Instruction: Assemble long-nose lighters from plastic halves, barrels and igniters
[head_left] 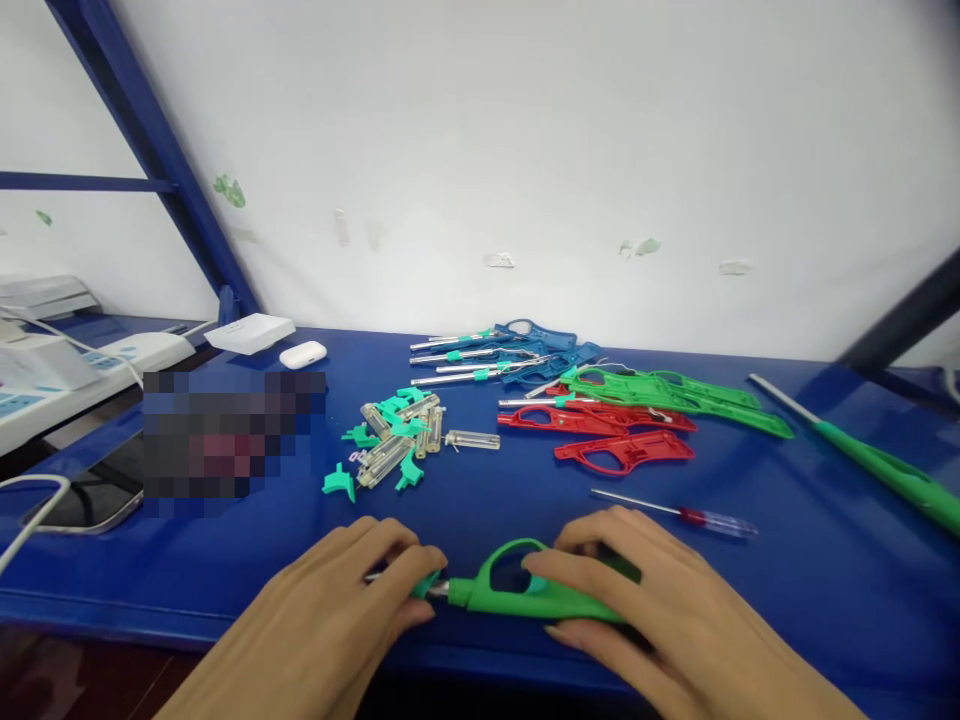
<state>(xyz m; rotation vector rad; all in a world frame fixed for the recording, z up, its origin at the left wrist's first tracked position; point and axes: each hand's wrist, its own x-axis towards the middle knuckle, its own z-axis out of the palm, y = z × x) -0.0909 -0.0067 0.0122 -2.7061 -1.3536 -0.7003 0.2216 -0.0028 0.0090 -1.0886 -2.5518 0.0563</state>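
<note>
Near the front edge of the blue shelf lies a green long-nosed gas lighter point(487, 598), its looped handle toward the right. My left hand point(360, 585) is closed around its metal tube, pinching a teal plastic piece there between thumb and fingers. At the other end, my right hand point(637, 590) grips the green handle, with the forefinger by the teal trigger point(535, 584). Much of the tube and the handle's rear are hidden by my hands. Beyond the right hand rests a screwdriver point(705, 518) with a clear and red handle.
Clear fuel tanks point(386, 460) and teal plastic pieces point(340, 483) are heaped mid-shelf. Behind them lie blue lighter halves point(551, 345), green shells point(675, 392) and red shells point(630, 452). Another green lighter point(885, 470) is at right; a phone point(94, 495) and white earbud case point(303, 354) at left.
</note>
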